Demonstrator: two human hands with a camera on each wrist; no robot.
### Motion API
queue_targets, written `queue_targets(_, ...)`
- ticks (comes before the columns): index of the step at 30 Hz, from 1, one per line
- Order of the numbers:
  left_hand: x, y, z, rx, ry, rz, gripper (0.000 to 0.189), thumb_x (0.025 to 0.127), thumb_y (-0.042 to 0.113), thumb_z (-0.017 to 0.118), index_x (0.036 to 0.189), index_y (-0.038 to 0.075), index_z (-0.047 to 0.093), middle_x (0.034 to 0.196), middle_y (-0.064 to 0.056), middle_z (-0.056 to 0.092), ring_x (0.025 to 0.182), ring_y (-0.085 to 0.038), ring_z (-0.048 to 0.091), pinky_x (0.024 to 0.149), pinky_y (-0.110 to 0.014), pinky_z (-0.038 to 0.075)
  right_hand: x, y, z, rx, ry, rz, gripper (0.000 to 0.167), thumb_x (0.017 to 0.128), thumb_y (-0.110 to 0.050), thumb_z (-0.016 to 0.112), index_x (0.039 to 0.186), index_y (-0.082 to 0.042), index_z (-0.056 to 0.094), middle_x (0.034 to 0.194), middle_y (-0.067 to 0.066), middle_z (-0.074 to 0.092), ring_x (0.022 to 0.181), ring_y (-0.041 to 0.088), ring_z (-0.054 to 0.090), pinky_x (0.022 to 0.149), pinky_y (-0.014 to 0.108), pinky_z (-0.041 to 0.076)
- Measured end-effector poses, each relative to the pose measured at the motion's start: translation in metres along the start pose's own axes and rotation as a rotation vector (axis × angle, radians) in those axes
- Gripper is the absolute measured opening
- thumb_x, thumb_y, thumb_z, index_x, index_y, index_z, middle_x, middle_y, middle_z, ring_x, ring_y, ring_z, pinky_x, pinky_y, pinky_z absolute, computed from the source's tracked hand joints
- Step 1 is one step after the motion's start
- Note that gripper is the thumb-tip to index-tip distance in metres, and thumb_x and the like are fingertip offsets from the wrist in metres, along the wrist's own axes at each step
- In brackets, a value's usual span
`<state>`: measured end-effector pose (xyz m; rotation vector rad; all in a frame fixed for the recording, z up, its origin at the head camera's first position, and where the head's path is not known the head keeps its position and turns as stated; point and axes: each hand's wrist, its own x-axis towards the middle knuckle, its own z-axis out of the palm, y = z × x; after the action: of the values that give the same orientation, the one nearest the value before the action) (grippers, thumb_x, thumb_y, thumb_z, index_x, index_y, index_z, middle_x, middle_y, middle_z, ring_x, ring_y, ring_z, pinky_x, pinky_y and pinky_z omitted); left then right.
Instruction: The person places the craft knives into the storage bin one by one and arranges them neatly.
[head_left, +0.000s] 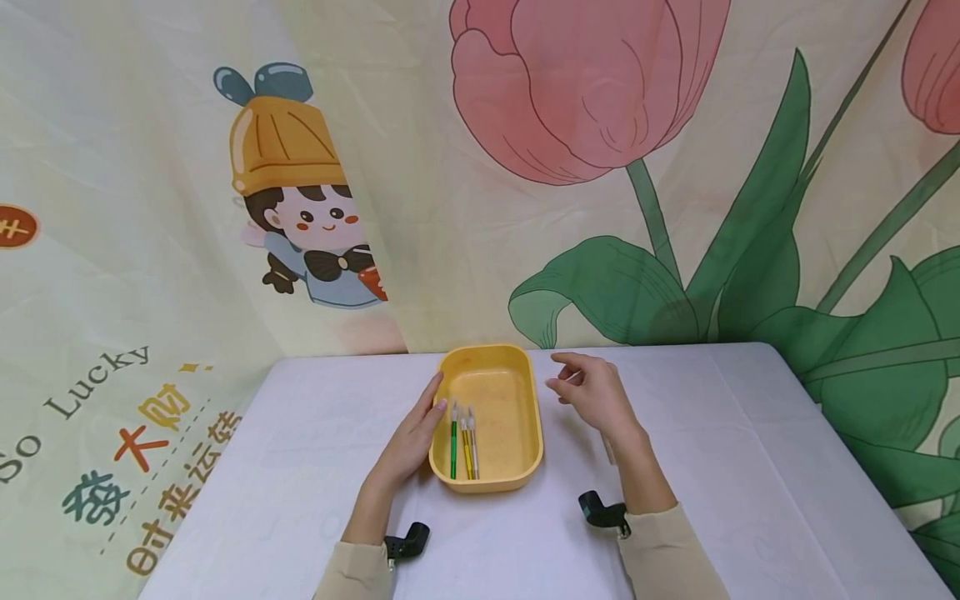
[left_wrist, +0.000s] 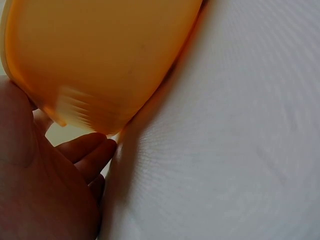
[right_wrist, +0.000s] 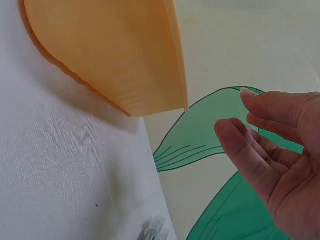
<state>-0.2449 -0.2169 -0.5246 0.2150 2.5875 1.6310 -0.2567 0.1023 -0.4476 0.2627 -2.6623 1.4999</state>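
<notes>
1. A yellow tray point(head_left: 506, 408) stands on a white table point(head_left: 330, 450), near its far edge, with its long side running away from the person.
2. Three slim pens lie side by side in the tray, toward its left wall: a green pen point(head_left: 453, 450), a yellow pen point(head_left: 467, 454) and a pale pen point(head_left: 474, 450). Their tips point to the far end.
3. The left hand point(head_left: 408, 440) holds the tray by its left side, the thumb at the rim and the other fingers along the outer wall. The left wrist view shows fingertips near the tray's underside.
4. The right hand point(head_left: 592, 396) is free, to the right of the tray and apart from it. Its fingers are loosely bent, with a gap between thumb and fingers.
5. A thin pale object point(head_left: 608, 450) shows beside the right wrist, mostly covered by it. The right wrist view shows a clear object point(right_wrist: 154, 229) at its lower edge; what it is cannot be told.
6. Both arms have beige sleeves point(head_left: 667, 546) and black wrist cameras point(head_left: 407, 542).
7. Behind the table hangs a printed cloth point(head_left: 420, 125) with a pink tulip point(head_left: 592, 83), green leaves point(head_left: 772, 167) and a cartoon figure point(head_left: 288, 150) in a yellow hat.
</notes>
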Motion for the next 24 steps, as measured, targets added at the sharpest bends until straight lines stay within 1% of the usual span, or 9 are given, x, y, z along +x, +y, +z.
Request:
queue_targets(2, 0.000, 0.000, 0.000, 0.000, -0.001, 0.000, 0.061, 0.110, 0.055, 0.038, 0.166, 0.040, 0.020, 0.174, 0.011, 0.019, 0.163, -0.020, 0.012, 0.132, -0.052, 0.010, 0.000, 0.001, -0.001, -0.007, -0.001, 0.001, 0.048, 0.093, -0.014, 0.079, 0.139, -0.007, 0.066, 0.098, 0.010, 0.071, 0.076, 0.027, 0.075, 0.062, 0.029, 0.059)
queue_targets(6, 0.000, 0.000, 0.000, -0.005, -0.002, 0.003, 0.061, 0.110, 0.055, 0.038, 0.166, 0.040, 0.019, 0.173, 0.011, 0.019, 0.163, -0.020, 0.012, 0.132, -0.052, 0.009, 0.000, 0.003, -0.003, -0.024, 0.002, 0.011, 0.048, 0.093, -0.014, 0.079, 0.139, -0.007, 0.066, 0.098, 0.009, 0.071, 0.072, 0.019, 0.072, 0.063, 0.029, 0.059)
queue_targets(9, 0.000, 0.000, 0.000, -0.008, -0.002, 0.000, 0.061, 0.110, 0.055, 0.038, 0.166, 0.040, 0.020, 0.173, 0.013, 0.019, 0.162, -0.017, 0.012, 0.133, -0.050, 0.010, 0.001, 0.004, -0.004, -0.032, 0.005, 0.020, 0.048, 0.093, -0.015, 0.079, 0.139, -0.008, 0.066, 0.099, 0.009, 0.071, 0.070, 0.016, 0.070, 0.064, 0.029, 0.060)
queue_targets(11, 0.000, 0.000, 0.000, -0.008, -0.002, 0.001, 0.060, 0.110, 0.055, 0.038, 0.166, 0.040, 0.020, 0.173, 0.013, 0.019, 0.162, -0.017, 0.012, 0.133, -0.050, 0.009, 0.001, 0.005, -0.005, -0.034, 0.002, 0.020, 0.048, 0.094, -0.015, 0.079, 0.140, -0.008, 0.066, 0.099, 0.009, 0.071, 0.071, 0.018, 0.071, 0.065, 0.029, 0.061)
queue_targets(14, 0.000, -0.001, 0.000, -0.007, -0.002, 0.007, 0.060, 0.110, 0.054, 0.037, 0.166, 0.039, 0.020, 0.173, 0.012, 0.019, 0.162, -0.019, 0.012, 0.133, -0.051, 0.009, 0.001, 0.009, -0.007, -0.032, -0.005, 0.020, 0.048, 0.094, -0.016, 0.078, 0.140, -0.008, 0.065, 0.100, 0.009, 0.071, 0.076, 0.025, 0.074, 0.068, 0.031, 0.063)
queue_targets(18, 0.001, -0.001, 0.000, -0.002, -0.001, 0.004, 0.062, 0.110, 0.056, 0.037, 0.166, 0.039, 0.020, 0.173, 0.011, 0.019, 0.163, -0.020, 0.012, 0.132, -0.052, 0.010, 0.001, 0.013, -0.010, -0.021, -0.005, 0.029, 0.049, 0.094, -0.016, 0.078, 0.141, -0.007, 0.065, 0.100, 0.010, 0.070, 0.081, 0.034, 0.075, 0.072, 0.037, 0.065)
queue_targets(23, 0.000, -0.001, 0.000, -0.003, -0.006, 0.003, 0.062, 0.110, 0.056, 0.037, 0.167, 0.038, 0.020, 0.174, 0.010, 0.019, 0.163, -0.021, 0.011, 0.132, -0.053, 0.009, 0.000, 0.016, -0.014, -0.007, -0.010, 0.035, 0.050, 0.094, -0.015, 0.078, 0.141, -0.007, 0.064, 0.100, 0.012, 0.070, 0.082, 0.036, 0.075, 0.077, 0.044, 0.066)
queue_targets(24, 0.000, -0.001, 0.000, -0.007, -0.009, 0.001, 0.061, 0.110, 0.054, 0.037, 0.167, 0.037, 0.019, 0.174, 0.009, 0.018, 0.163, -0.022, 0.011, 0.132, -0.054, 0.009, 0.000, 0.017, -0.014, -0.007, -0.011, 0.040, 0.050, 0.094, -0.015, 0.078, 0.141, -0.008, 0.064, 0.099, 0.012, 0.070, 0.082, 0.036, 0.075, 0.076, 0.043, 0.066)
